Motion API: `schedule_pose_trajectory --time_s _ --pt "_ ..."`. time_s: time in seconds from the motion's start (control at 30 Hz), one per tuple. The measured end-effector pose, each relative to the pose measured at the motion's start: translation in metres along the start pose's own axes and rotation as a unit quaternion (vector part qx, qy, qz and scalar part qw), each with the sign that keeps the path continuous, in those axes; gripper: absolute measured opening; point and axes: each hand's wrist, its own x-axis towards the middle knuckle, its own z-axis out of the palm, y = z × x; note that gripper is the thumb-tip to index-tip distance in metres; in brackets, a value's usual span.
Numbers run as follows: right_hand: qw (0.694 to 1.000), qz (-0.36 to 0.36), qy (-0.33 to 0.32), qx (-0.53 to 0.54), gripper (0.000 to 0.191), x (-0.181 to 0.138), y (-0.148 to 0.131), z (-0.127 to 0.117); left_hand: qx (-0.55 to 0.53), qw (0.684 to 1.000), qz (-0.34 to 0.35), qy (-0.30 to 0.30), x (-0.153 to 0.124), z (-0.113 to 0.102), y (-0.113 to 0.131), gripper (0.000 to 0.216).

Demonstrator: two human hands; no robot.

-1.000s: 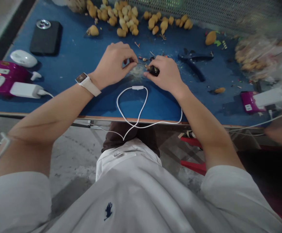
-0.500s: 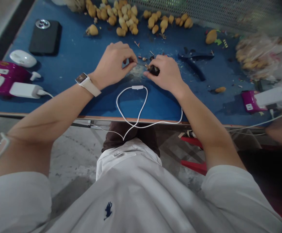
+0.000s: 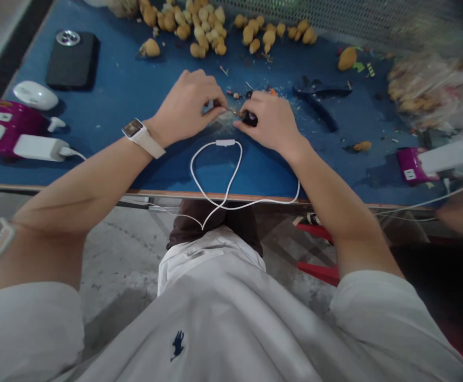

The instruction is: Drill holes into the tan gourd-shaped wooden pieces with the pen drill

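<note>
Left hand: fingertips pinching a thin pin, its tip reaching a small dark object. Right hand: fingers closed around that object, mid-table on a blue workbench. Nearby: black-handled pliers to the right; tan pods far.

Black object, too tiny to identify, half behind right-hand fingers
</note>
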Motion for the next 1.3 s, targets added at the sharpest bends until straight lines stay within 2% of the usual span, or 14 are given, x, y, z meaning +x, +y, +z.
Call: schedule_pose_trajectory --time_s 0.1,0.33,0.5,0.57,0.63,0.73,0.8,0.9,1.0,1.03,1.07,1.17,1.23,1.3 --pt "1.0 -0.001 -0.002 -0.004 0.046 0.0 0.0 0.003 0.01 1.0 0.004 -0.01 0.0 0.0 0.006 0.075" --pt "1.0 0.004 -0.005 0.02 0.053 0.003 -0.004 0.005 0.0 0.999 0.03 0.022 0.0 0.003 -0.004 0.069" --pt "1.0 0.015 0.006 0.022 0.054 0.005 0.0 0.002 -0.028 0.999 -0.013 0.04 -0.006 -0.003 0.017 0.083" --pt "0.999 0.025 0.021 0.027 0.054 0.005 0.003 0.0 -0.065 0.995 -0.017 0.066 -0.007 -0.004 0.027 0.072" --pt "0.998 0.034 0.037 0.036 0.051 0.004 0.006 -0.004 -0.127 0.984 -0.03 0.123 -0.005 -0.005 0.029 0.049" --pt "0.996 0.038 0.039 0.065 0.047 0.001 0.005 -0.01 -0.189 0.966 -0.047 0.17 0.0 -0.013 0.018 0.032" --pt "0.996 0.038 0.023 0.081 0.049 -0.002 0.0 -0.012 -0.174 0.973 -0.064 0.138 0.0 -0.029 0.004 0.033" --pt "0.995 0.028 -0.004 0.093 0.056 -0.005 -0.011 -0.012 -0.025 0.999 -0.022 0.02 -0.011 -0.064 -0.016 0.038" --pt "0.994 0.003 -0.027 0.103 0.065 -0.005 -0.018 -0.011 0.038 0.986 0.023 -0.159 -0.023 -0.09 -0.028 0.079" --pt "0.994 -0.003 -0.03 0.104 0.067 -0.004 -0.018 -0.01 0.041 0.98 0.024 -0.194 -0.025 -0.093 -0.031 0.093" --pt "0.994 -0.008 -0.03 0.103 0.069 -0.004 -0.018 -0.009 0.043 0.976 0.025 -0.211 -0.025 -0.093 -0.032 0.105" --pt "0.995 -0.015 -0.027 0.096 0.071 -0.002 -0.012 -0.007 0.005 0.969 0.032 -0.244 -0.022 -0.081 -0.029 0.12" --pt "0.996 -0.019 -0.026 0.089 0.071 -0.001 -0.007 -0.006 -0.013 0.971 0.035 -0.234 -0.019 -0.071 -0.024 0.119" --pt "0.996 -0.021 -0.025 0.085 0.07 0.0 -0.002 -0.005 -0.027 0.98 0.03 -0.197 -0.017 -0.065 -0.019 0.115"
